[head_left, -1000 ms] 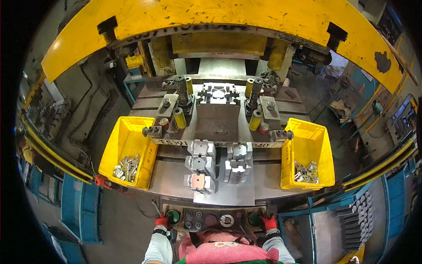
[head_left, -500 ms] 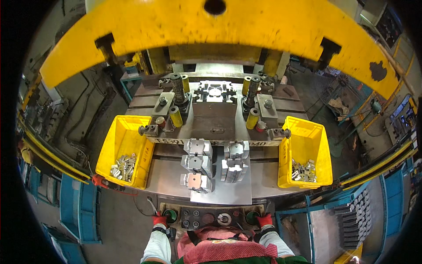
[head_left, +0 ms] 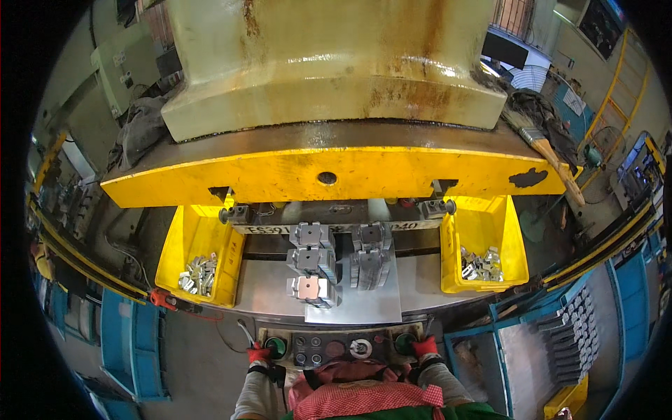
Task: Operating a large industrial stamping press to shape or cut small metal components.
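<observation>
My left hand (head_left: 260, 352), in a red glove, is at the green round button (head_left: 276, 346) on the left end of the control panel (head_left: 319, 343). Its counterpart, my right hand (head_left: 424, 346), also red-gloved, touches the other green button (head_left: 404, 343) at the right end. Both hands are small in view and their fingers cannot be made out. Beyond the panel, stacks of flat notched metal plates (head_left: 311, 260) stand in two columns on a metal sheet (head_left: 364, 306). The front left stack (head_left: 308, 288) has a coppery top.
The press's yellow-faced ram (head_left: 392, 168) hangs low, hiding the die. Yellow bins (head_left: 234, 280) (head_left: 490, 285) with small metal pieces flank the stacks. A brush (head_left: 542, 147) lies on the ram's right. Blue racks (head_left: 126, 343) stand left; metal parts lie in rows (head_left: 577, 329) at right.
The press ram has come down, and its pale upper body now shows; the die and guide posts are covered. Both hands stay at the green buttons.
</observation>
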`<action>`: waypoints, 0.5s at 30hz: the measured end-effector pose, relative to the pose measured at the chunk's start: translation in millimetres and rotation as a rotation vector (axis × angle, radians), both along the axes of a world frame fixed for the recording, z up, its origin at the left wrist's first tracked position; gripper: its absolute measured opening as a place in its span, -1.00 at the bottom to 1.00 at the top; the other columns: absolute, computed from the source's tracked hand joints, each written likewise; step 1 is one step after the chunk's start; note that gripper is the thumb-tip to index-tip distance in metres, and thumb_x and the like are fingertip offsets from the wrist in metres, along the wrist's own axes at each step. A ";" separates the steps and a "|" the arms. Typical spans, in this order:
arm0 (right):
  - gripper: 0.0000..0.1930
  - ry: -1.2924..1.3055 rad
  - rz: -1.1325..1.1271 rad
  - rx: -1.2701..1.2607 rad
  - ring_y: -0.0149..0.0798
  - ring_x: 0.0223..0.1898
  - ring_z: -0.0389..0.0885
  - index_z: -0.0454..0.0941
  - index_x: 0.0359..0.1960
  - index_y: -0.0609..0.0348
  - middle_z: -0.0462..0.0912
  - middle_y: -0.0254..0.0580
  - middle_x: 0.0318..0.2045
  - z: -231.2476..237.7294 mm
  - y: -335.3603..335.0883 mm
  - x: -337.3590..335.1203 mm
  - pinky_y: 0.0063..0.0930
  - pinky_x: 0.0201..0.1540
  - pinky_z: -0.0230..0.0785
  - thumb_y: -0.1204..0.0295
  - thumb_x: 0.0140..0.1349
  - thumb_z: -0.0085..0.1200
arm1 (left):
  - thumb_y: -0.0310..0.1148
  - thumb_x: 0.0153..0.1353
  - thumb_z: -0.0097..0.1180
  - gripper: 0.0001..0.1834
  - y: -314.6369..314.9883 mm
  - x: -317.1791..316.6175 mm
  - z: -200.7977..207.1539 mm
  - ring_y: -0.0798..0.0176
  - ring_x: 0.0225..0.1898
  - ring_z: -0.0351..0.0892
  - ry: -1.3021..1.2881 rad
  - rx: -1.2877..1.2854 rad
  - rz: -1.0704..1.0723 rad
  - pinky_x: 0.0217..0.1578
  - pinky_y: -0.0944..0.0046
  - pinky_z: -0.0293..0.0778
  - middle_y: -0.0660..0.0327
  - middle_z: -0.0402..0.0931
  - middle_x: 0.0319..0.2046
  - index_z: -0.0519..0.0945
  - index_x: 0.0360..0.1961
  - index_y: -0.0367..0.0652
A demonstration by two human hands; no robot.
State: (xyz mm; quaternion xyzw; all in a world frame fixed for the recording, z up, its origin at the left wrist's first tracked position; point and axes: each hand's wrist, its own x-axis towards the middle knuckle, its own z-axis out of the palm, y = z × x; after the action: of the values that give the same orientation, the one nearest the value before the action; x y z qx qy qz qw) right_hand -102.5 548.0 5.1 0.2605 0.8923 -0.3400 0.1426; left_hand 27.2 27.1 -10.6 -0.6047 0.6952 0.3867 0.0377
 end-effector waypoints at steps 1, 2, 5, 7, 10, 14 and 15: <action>-0.16 -0.013 -0.014 0.010 0.06 -0.12 0.41 0.22 -0.15 0.40 0.44 0.21 -0.22 0.0 0.1 -0.2 -0.26 -0.14 0.30 0.09 -0.47 0.31 | -0.26 -0.34 0.35 -0.23 -0.2 0.1 2.8 0.12 -0.09 0.37 -0.109 -0.067 -0.033 -0.14 0.21 0.32 0.01 0.38 -0.15 0.19 -0.12 -0.30; -0.16 -0.049 -0.023 0.005 0.06 -0.12 0.41 0.22 -0.15 0.40 0.44 0.21 -0.22 -3.0 -0.1 -0.1 -0.26 -0.14 0.30 0.10 -0.46 0.31 | -0.23 -0.31 0.33 -0.27 0.5 1.1 6.3 0.10 -0.14 0.40 -0.095 -0.078 -0.087 -0.20 0.18 0.33 0.01 0.40 -0.19 0.21 -0.14 -0.30; -0.19 0.016 -0.045 -0.030 0.02 -0.14 0.44 0.22 -0.10 0.39 0.46 0.16 -0.22 -23.1 5.9 3.9 -0.27 -0.16 0.31 0.13 -0.39 0.28 | -0.11 -0.22 0.27 -0.39 9.7 10.0 22.6 0.11 -0.31 0.42 0.051 -0.060 -0.061 -0.38 0.13 0.34 0.05 0.42 -0.33 0.29 -0.23 -0.27; -0.26 0.124 -0.156 -0.112 -0.01 -0.18 0.46 0.24 -0.09 0.38 0.47 0.13 -0.22 -36.1 18.6 8.2 -0.29 -0.19 0.31 0.15 -0.29 0.23 | -0.03 -0.17 0.20 -0.46 21.0 23.1 40.5 0.19 -0.45 0.39 0.244 0.116 0.172 -0.51 0.19 0.29 0.11 0.40 -0.45 0.34 -0.30 -0.21; -0.50 0.290 -0.444 -0.229 -0.10 -0.32 0.47 0.34 -0.19 0.38 0.49 0.06 -0.29 -18.6 48.5 19.8 -0.30 -0.26 0.31 0.18 -0.05 0.06 | 0.09 -0.09 0.09 -0.52 37.0 38.7 84.1 0.29 -0.66 0.33 0.580 0.372 0.538 -0.72 0.26 0.22 0.19 0.36 -0.63 0.42 -0.41 -0.14; -0.49 0.785 -0.723 -0.390 -0.19 -0.13 0.33 0.14 0.03 0.32 0.31 0.01 -0.06 107.7 73.3 -19.2 -0.41 -0.12 0.19 0.30 0.09 -0.04 | -0.09 0.06 0.01 -0.70 30.9 25.1 189.5 0.39 -0.74 0.26 0.903 -0.013 0.407 -0.74 0.40 0.22 0.33 0.29 -0.69 0.41 -0.35 -0.09; -0.49 0.778 -0.806 -0.428 -0.24 -0.10 0.31 0.11 0.09 0.23 0.31 -0.09 -0.03 148.2 62.5 -34.0 -0.42 -0.10 0.18 0.31 0.12 -0.08 | -0.16 0.09 0.01 -0.74 24.9 9.8 221.7 0.42 -0.69 0.30 0.979 -0.086 0.345 -0.73 0.43 0.25 0.35 0.30 -0.65 0.40 -0.28 -0.08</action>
State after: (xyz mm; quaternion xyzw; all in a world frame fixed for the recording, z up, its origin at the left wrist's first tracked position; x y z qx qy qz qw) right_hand -136.5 610.5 153.3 0.4002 0.6217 -0.6098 -0.2853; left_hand 37.1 52.0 211.1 -0.4600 0.5369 0.5958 -0.3810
